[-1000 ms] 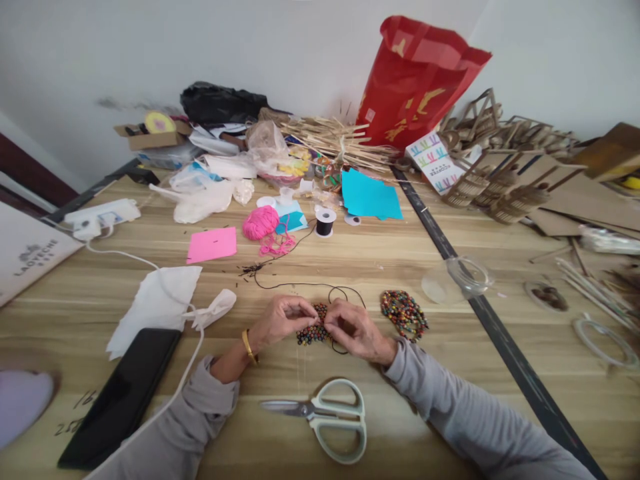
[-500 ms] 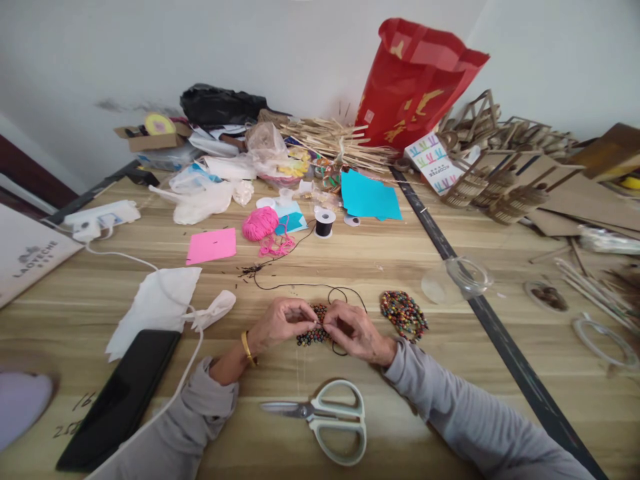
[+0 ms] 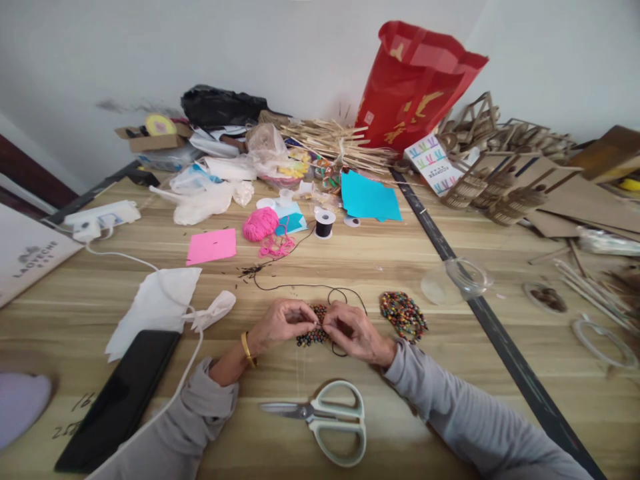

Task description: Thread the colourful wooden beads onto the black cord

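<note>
Thumb and forefinger of my left hand [image 3: 287, 323] are pinched over a small pile of multicoloured beads [image 3: 313, 339]. What lies between those fingertips is too small to make out. My right hand [image 3: 356, 331] is closed in a pinch right beside it, fingertips nearly touching the left ones, on a thin black cord [image 3: 345, 293]. The cord loops behind and below this hand and runs back to a white-rimmed spool [image 3: 324, 225]. To the right lies a coil of strung coloured beads [image 3: 403, 317]. Scissors with pale handles [image 3: 340, 417] rest in front of my hands.
A black phone-like slab [image 3: 120, 400] and white cable [image 3: 193, 360] lie at left. Pink yarn [image 3: 260, 224], pink paper [image 3: 211, 247] and blue sheets [image 3: 370, 195] are farther back. A clear round lid [image 3: 457, 280] sits at right. A red bag [image 3: 415, 87] stands behind.
</note>
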The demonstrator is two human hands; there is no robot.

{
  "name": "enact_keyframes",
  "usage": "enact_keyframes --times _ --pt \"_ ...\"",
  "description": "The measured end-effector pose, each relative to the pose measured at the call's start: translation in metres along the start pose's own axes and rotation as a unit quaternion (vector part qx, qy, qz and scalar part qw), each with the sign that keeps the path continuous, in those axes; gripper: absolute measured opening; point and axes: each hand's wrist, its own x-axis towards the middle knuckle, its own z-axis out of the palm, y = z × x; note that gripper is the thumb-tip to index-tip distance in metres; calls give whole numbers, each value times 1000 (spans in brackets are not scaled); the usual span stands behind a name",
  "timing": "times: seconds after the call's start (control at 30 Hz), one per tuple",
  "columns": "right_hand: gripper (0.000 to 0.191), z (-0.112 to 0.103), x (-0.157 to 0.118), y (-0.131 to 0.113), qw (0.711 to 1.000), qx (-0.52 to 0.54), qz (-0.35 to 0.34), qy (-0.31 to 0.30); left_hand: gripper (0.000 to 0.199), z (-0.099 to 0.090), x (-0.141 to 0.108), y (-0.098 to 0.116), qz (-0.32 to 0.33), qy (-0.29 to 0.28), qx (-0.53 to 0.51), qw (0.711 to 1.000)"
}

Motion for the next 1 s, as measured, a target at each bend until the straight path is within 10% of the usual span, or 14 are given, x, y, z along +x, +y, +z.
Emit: enact_keyframes --times 1.0 --pt "10 0 -1 2 1000 -6 -12 7 19 0 1 0 -3 -4 -11 1000"
